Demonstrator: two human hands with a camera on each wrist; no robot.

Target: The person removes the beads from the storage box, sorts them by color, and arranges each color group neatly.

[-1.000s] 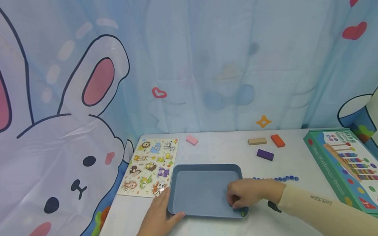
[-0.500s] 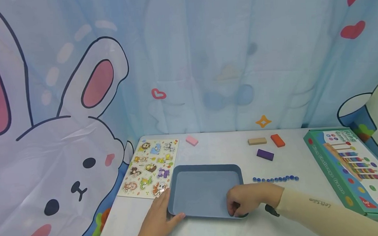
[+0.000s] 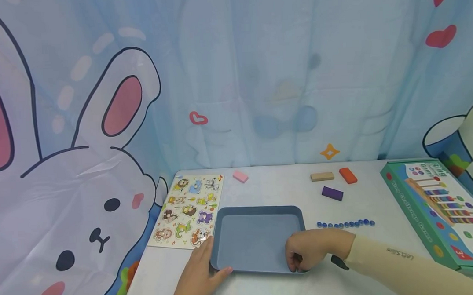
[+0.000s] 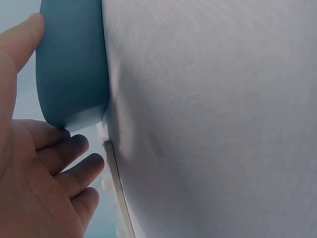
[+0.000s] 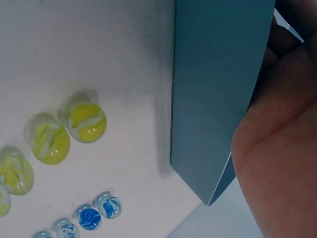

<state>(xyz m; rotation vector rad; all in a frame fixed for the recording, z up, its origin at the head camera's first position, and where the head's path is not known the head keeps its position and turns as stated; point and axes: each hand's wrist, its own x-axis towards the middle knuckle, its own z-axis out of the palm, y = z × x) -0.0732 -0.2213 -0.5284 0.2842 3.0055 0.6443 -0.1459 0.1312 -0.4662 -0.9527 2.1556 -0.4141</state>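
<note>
A blue-grey rectangular tray [image 3: 260, 241] lies on the white table. At its front left corner is my left hand [image 3: 198, 272], fingers along the left wall and thumb at the front rim; in the left wrist view thumb and fingers lie spread around the tray's corner [image 4: 74, 64]. My right hand [image 3: 306, 250] reaches over the right wall, its fingers curled down into the front right corner. The fingertips are hidden in the right wrist view, and I cannot tell whether they pinch a marble. Outside that wall, yellow-swirled marbles [image 5: 51, 144] and blue-swirled marbles [image 5: 89, 218] sit in rows.
An animal puzzle board [image 3: 187, 211] lies left of the tray. Behind are a pink block [image 3: 240, 176], a wooden block [image 3: 322, 176], an orange block [image 3: 348, 175] and a purple block [image 3: 332, 193]. A green-edged game box [image 3: 437, 218] stands at the right.
My right hand has moved slightly down into the tray's front right corner. The green marble seen there earlier is now out of sight. My left hand stays at the tray.
</note>
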